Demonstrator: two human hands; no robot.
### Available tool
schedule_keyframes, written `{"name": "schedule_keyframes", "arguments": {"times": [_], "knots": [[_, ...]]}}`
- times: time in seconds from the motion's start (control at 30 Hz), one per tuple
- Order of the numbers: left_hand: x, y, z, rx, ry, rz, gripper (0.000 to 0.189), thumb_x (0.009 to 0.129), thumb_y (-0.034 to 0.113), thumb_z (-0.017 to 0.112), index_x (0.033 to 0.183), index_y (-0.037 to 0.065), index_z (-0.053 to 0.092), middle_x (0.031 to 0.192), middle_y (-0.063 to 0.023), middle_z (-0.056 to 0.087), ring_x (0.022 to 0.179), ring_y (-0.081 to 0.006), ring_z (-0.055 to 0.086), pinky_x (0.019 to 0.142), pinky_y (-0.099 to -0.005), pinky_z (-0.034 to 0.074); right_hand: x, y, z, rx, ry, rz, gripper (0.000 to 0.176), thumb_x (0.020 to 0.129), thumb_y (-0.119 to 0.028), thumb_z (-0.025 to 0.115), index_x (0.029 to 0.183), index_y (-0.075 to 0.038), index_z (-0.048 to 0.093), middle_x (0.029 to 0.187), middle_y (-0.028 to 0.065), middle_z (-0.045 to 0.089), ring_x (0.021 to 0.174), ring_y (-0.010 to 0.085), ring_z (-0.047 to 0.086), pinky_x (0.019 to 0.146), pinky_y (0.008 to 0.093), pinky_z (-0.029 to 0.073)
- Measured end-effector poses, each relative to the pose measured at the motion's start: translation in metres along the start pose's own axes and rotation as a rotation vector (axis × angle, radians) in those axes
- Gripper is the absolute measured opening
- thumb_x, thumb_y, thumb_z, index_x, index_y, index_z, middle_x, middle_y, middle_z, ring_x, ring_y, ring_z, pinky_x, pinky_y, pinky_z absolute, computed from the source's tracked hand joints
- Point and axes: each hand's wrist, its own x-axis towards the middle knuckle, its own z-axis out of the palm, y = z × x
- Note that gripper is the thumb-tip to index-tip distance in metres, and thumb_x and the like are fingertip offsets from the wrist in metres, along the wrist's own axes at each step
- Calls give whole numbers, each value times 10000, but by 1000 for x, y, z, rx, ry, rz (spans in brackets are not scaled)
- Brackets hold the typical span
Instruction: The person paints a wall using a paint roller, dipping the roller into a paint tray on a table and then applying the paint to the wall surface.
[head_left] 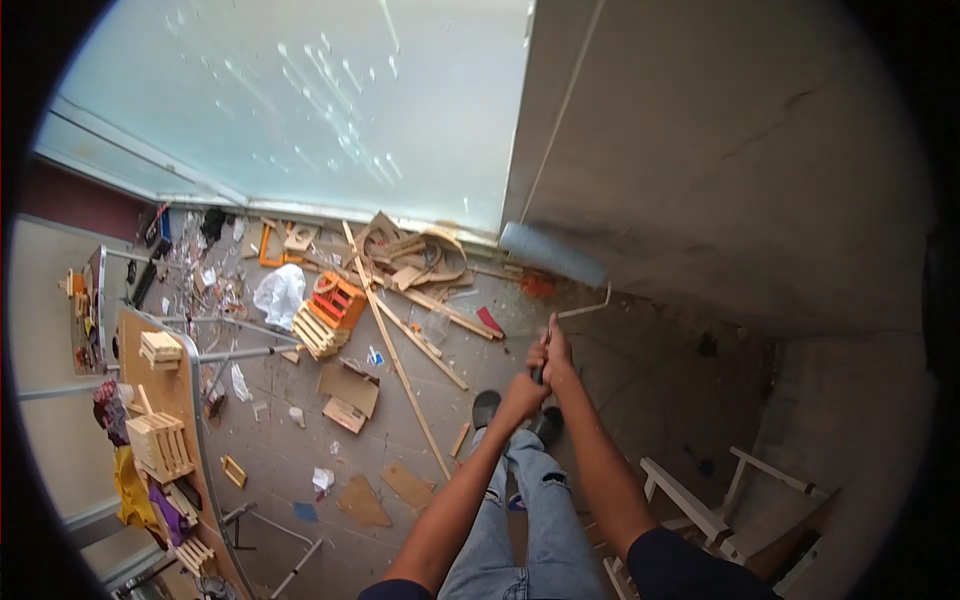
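Both of my hands are closed round the dark handle of a paint roller (553,254). My left hand (522,397) grips the lower part, and my right hand (558,352) sits just above it with the thumb pointing up along the handle. From there the thin wire frame bends up to the light blue-grey roller sleeve, which is beside the foot of the grey wall (720,150), near the corner with the pale glass panel (380,110). Whether the sleeve touches the wall I cannot tell.
Long wooden strips (400,370), an orange crate (337,300), a white bag (280,294) and an open cardboard box (349,390) lie on the floor. A table (190,400) with small wooden crates stands left. A wooden frame (690,500) is at lower right.
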Motion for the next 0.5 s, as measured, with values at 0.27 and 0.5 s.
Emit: {"name": "schedule_keyframes", "arguments": {"times": [0.27,0.5], "knots": [[-186,39,33,51,-73,-5,301,681,206,623,804,-52,527,545,-127,559,480,-227,576,465,-331,451,-188,16,-46,11,-166,4,534,809,-589,486,590,-116,369,457,-16,273,367,94,284,362,246,282],[-283,58,69,258,81,437,355,707,216,629,918,-54,538,747,-260,595,762,-397,596,662,-438,466,-303,12,-54,-111,102,-499,370,876,-426,481,684,-122,392,507,-7,361,385,84,343,341,229,302]]}}
